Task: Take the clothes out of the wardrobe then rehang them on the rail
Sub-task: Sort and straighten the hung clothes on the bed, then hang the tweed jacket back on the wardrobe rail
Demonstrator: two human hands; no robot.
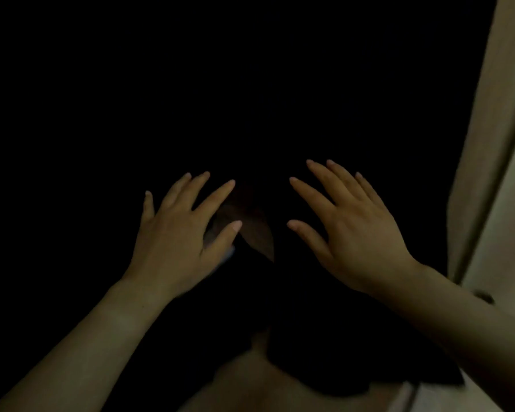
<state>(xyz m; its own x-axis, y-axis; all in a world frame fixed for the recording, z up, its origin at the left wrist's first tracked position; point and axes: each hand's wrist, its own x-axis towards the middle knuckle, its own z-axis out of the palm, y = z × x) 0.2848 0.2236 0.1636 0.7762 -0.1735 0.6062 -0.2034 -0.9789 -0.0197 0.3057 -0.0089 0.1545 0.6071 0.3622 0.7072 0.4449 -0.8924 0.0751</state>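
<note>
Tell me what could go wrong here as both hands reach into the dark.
1. Nearly everything ahead is black, so the open left hand and right hand may fumble or catch on something unseen.
2. The dim brown shape between them cannot be identified; a blind grip there may slip.

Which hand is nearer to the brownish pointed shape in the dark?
Left. The left hand has its thumb at the edge of the brownish shape; the right hand is apart on the other side, across a dark gap.
</note>
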